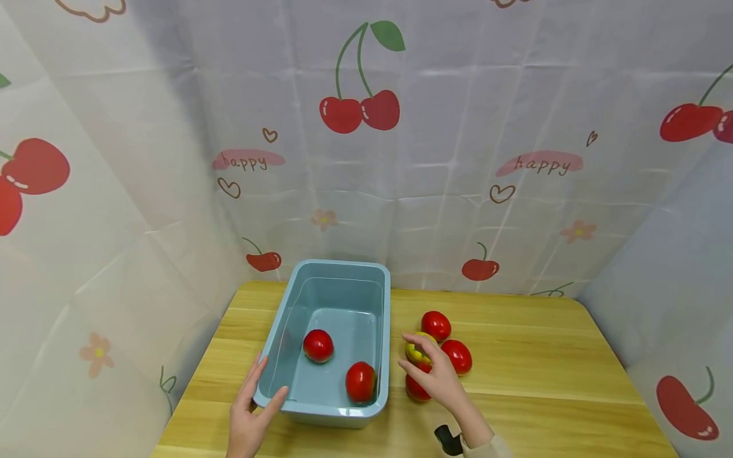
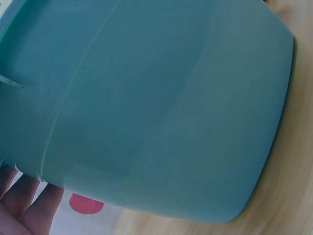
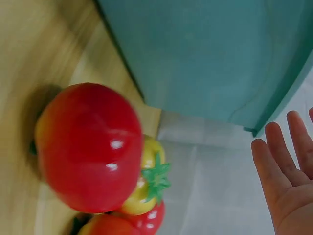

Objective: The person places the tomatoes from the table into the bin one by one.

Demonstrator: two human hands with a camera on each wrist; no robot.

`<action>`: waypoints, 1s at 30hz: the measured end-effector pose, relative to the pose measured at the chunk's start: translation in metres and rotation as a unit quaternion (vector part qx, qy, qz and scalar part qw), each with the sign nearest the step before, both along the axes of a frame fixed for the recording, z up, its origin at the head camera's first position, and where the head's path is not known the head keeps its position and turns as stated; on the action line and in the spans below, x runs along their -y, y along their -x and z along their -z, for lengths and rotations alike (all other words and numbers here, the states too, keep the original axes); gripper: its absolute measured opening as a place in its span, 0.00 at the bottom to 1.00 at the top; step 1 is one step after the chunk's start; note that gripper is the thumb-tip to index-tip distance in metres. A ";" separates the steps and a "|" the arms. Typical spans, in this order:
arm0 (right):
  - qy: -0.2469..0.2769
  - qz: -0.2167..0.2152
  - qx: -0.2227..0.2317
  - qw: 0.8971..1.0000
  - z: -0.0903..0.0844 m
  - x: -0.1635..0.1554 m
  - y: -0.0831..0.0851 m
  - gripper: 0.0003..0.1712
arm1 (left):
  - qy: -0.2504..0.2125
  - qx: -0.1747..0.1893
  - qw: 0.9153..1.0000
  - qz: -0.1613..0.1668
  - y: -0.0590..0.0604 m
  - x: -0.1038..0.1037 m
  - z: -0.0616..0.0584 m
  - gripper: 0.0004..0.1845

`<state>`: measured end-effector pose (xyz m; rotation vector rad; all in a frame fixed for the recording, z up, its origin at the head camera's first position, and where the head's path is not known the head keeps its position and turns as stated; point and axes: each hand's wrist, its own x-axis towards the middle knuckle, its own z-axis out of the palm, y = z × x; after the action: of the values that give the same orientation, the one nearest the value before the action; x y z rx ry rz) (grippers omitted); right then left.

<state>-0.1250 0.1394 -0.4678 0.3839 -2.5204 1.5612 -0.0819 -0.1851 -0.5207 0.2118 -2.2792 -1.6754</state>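
Observation:
A light blue plastic tub (image 1: 385, 331) stands on the wooden table (image 1: 544, 375) with two red tomatoes (image 1: 318, 345) (image 1: 361, 381) inside. My left hand (image 1: 260, 394) brackets the tub's near left corner, fingers straight along the side wall and thumb against the front wall. Right of the tub lies a cluster of three red tomatoes (image 1: 436, 325) and a yellow one (image 1: 416, 350). My right hand (image 1: 413, 357) hovers over the cluster with fingers spread around the yellow one, holding nothing. In the right wrist view its palm (image 3: 288, 171) is open beside a big red tomato (image 3: 88, 147).
Cherry-print cloth walls (image 1: 366, 159) enclose the table at the back and both sides. The tub wall (image 2: 146, 107) fills the left wrist view. A black wrist strap (image 1: 446, 440) shows at my right forearm. Bare wood lies to the right of the cluster.

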 end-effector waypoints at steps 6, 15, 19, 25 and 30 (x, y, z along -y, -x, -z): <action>0.014 0.012 0.016 1.000 0.032 -0.009 0.008 0.25 | -0.001 -0.005 1.000 0.001 0.000 0.000 0.000 0.35; 0.004 0.027 0.049 0.998 0.071 -0.023 0.011 0.25 | -0.001 0.001 1.000 0.003 0.000 0.001 0.001 0.35; -0.009 0.035 0.073 0.997 0.080 -0.027 0.010 0.26 | 0.001 0.001 1.000 0.003 0.000 0.001 0.000 0.35; -0.028 0.041 0.080 0.996 0.092 -0.032 0.010 0.26 | 0.004 0.002 1.000 0.003 0.000 0.001 0.000 0.35; -0.034 0.048 0.076 0.995 0.100 -0.036 0.010 0.27 | 0.003 0.008 1.000 0.000 0.000 0.000 -0.001 0.35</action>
<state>-0.1355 0.1749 -0.5683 0.1557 -2.6666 1.5262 -0.0818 -0.1854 -0.5198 0.2247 -2.2967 -1.6717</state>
